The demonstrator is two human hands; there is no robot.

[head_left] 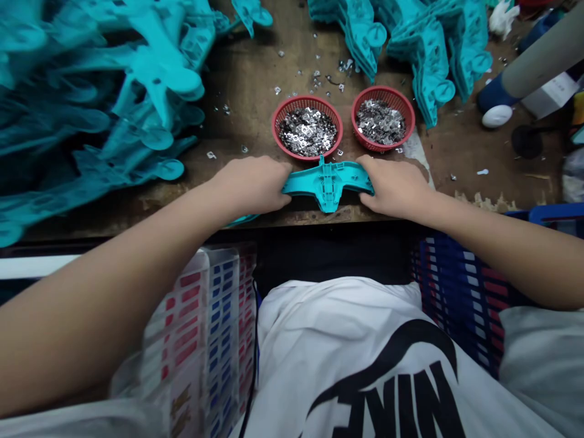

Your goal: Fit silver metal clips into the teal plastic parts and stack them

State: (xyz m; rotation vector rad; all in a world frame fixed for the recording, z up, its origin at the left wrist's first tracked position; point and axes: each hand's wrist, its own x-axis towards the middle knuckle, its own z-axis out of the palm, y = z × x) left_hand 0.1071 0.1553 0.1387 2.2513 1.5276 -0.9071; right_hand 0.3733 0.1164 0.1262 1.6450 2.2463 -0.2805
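Observation:
A teal plastic part (327, 181) shaped like a wide bar with a short stem lies at the near edge of the brown workbench (255, 79). My left hand (253, 185) is closed over its left end. My right hand (395, 185) is closed over its right end. Just behind the part stand two red baskets of small shiny metal pieces, the left basket (307, 126) and the right basket (383, 117).
A big heap of teal plastic parts (91, 103) fills the left of the bench. More stacked teal parts (410, 36) stand at the back right. Loose metal bits lie scattered on the wood. Striped woven bags (460, 292) sit below the bench by my lap.

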